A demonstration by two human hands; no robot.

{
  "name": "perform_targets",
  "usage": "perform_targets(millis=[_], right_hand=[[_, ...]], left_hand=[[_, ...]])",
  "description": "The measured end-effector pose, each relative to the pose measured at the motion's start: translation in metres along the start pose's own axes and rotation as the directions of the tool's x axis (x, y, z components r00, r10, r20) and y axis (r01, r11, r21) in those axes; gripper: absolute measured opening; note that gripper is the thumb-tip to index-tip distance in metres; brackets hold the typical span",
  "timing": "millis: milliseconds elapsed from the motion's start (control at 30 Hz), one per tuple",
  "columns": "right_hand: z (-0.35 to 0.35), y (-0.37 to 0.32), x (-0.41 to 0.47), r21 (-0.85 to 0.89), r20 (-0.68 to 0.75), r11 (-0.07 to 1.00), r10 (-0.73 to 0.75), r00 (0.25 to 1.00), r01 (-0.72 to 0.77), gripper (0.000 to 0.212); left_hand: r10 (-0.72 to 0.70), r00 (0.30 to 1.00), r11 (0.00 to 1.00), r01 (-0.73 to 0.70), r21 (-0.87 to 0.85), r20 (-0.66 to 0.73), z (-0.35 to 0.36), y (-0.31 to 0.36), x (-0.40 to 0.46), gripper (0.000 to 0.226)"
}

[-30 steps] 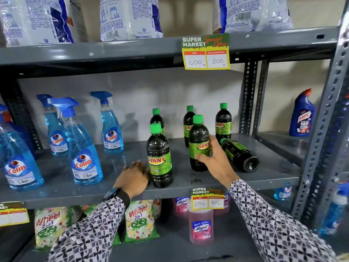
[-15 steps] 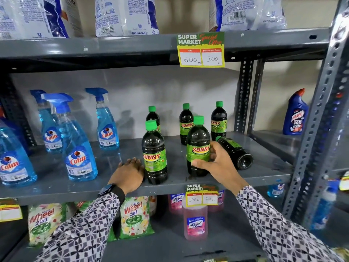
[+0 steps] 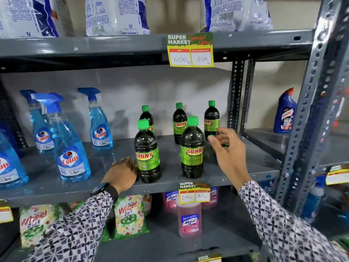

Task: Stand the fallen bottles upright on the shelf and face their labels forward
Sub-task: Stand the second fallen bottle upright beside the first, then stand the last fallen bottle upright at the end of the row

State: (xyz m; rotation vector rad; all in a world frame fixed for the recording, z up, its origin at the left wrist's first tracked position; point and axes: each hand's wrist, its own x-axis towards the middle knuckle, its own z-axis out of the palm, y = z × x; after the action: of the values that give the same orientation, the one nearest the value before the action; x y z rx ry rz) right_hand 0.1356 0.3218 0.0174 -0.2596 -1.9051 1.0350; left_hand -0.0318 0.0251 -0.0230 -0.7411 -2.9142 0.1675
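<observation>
This is a shop, a supermarket aisle of cleaning goods. Grey slotted-steel racking (image 3: 309,103) carries rows of the same product: Colin spray bottles (image 3: 69,148), green-capped Sunny bottles (image 3: 192,148), Wheel packets (image 3: 130,216), pink Lizol bottles (image 3: 189,222) and a Harpic bottle (image 3: 285,112). Yellow "Super Market" price tags (image 3: 190,50) clipped to the shelf edges give handwritten MRP and discounted prices.

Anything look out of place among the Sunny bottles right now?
Yes. One bottle seems to lie on its side at the right of the shelf. The right hand mostly hides it, and only its green cap shows low down. The back-right bottle is turned, so its label reads only "NNY".
</observation>
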Motion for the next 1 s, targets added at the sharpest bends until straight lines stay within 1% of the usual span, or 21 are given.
perform_targets(millis=[33, 67, 100, 133, 167, 200, 233, 267, 300, 333, 400, 433, 500, 567, 600, 633, 700, 733, 833, 867, 1000], right_hand=[[-0.005, 0.003, 0.012, -0.171, -0.056, 0.985, -0.028, 0.998, 0.018, 0.038], [-0.01, 0.006, 0.025, -0.336, -0.054, 0.942, -0.023, 0.998, 0.003, 0.038], [-0.014, 0.011, 0.039, -0.463, -0.001, 0.885, 0.052, 0.999, -0.047, 0.043], [-0.019, 0.016, 0.051, -0.541, 0.068, 0.832, 0.187, 0.98, -0.121, 0.05], [-0.022, 0.021, 0.062, -0.581, 0.135, 0.788, 0.342, 0.93, -0.205, 0.057], [-0.026, 0.023, 0.07, -0.58, 0.198, 0.763, 0.472, 0.859, -0.285, 0.061], [-0.027, 0.023, 0.076, -0.538, 0.253, 0.756, 0.567, 0.784, -0.373, 0.062], [-0.028, 0.022, 0.08, -0.474, 0.297, 0.749, 0.631, 0.716, -0.463, 0.058], [-0.027, 0.021, 0.082, -0.418, 0.327, 0.735, 0.67, 0.667, -0.534, 0.05], [-0.026, 0.019, 0.084, -0.39, 0.345, 0.728, 0.684, 0.643, -0.564, 0.044], [-0.022, 0.015, 0.083, -0.384, 0.33, 0.725, 0.686, 0.649, -0.572, 0.043], [-0.02, 0.017, 0.083, -0.372, 0.32, 0.727, 0.684, 0.656, -0.576, 0.046], [-0.018, 0.022, 0.083, -0.3, 0.302, 0.736, 0.676, 0.672, -0.607, 0.055], [-0.018, 0.027, 0.081, -0.203, 0.297, 0.762, 0.646, 0.703, -0.615, 0.059], [-0.018, 0.028, 0.08, -0.146, 0.291, 0.778, 0.624, 0.725, -0.611, 0.059], [-0.018, 0.027, 0.078, -0.092, 0.284, 0.806, 0.584, 0.761, -0.584, 0.054], [-0.018, 0.028, 0.073, -0.008, 0.26, 0.88, 0.46, 0.849, -0.474, 0.037], [-0.018, 0.026, 0.07, 0.018, 0.236, 0.908, 0.402, 0.885, -0.418, 0.038], [-0.012, 0.031, 0.06, 0.047, 0.175, 0.948, 0.302, 0.937, -0.314, 0.067], [-0.01, 0.035, 0.056, 0.035, 0.161, 0.957, 0.278, 0.947, -0.287, 0.072], [-0.003, 0.046, 0.045, 0.001, 0.115, 0.971, 0.238, 0.964, -0.24, 0.076]], left_hand=[[-0.001, 1.0, 1.0, 0.001, -0.004, -0.003, -0.001, 0.001, -0.001, 0.052], [-0.001, 1.0, 1.0, 0.001, -0.007, -0.003, -0.002, 0.001, -0.002, 0.052], [0.0, 1.0, 1.0, 0.0, -0.004, -0.002, -0.003, 0.002, -0.003, 0.052], [0.002, 1.0, 1.0, -0.002, -0.002, -0.003, -0.004, 0.003, -0.004, 0.051], [0.007, 1.0, 1.0, -0.007, 0.003, -0.003, -0.004, 0.004, -0.005, 0.051], [0.01, 1.0, 1.0, -0.01, 0.008, -0.003, -0.004, 0.004, -0.005, 0.05], [0.012, 1.0, 1.0, -0.012, 0.005, -0.002, -0.004, 0.004, -0.005, 0.05], [0.011, 1.0, 1.0, -0.011, -0.004, -0.002, -0.004, 0.004, -0.006, 0.05], [0.009, 1.0, 1.0, -0.009, -0.015, -0.004, -0.004, 0.003, -0.005, 0.05], [0.008, 1.0, 1.0, -0.008, -0.019, -0.005, -0.004, 0.003, -0.005, 0.05], [0.011, 1.0, 1.0, -0.011, -0.017, -0.006, -0.004, 0.003, -0.005, 0.05], [0.013, 1.0, 1.0, -0.013, -0.023, -0.006, -0.003, 0.002, -0.005, 0.05], [0.009, 1.0, 0.998, -0.009, -0.057, -0.01, -0.001, 0.0, -0.004, 0.052], [0.0, 1.0, 0.996, 0.0, -0.084, -0.006, -0.001, -0.002, -0.003, 0.053], [-0.001, 1.0, 0.997, 0.001, -0.083, -0.002, -0.001, -0.002, -0.002, 0.054], [-0.001, 1.0, 0.997, 0.001, -0.083, 0.001, -0.001, -0.002, -0.002, 0.054], [-0.004, 1.0, 0.995, 0.004, -0.098, -0.002, -0.001, -0.002, -0.002, 0.055], [-0.007, 1.0, 0.994, 0.006, -0.105, -0.006, -0.001, -0.002, -0.002, 0.054], [-0.007, 1.0, 0.995, 0.007, -0.104, -0.006, -0.003, 0.0, -0.005, 0.054], [-0.005, 1.0, 0.995, 0.004, -0.095, -0.004, -0.004, 0.001, -0.006, 0.054], [0.006, 1.0, 0.997, -0.007, -0.076, -0.01, -0.006, 0.002, -0.007, 0.054]])
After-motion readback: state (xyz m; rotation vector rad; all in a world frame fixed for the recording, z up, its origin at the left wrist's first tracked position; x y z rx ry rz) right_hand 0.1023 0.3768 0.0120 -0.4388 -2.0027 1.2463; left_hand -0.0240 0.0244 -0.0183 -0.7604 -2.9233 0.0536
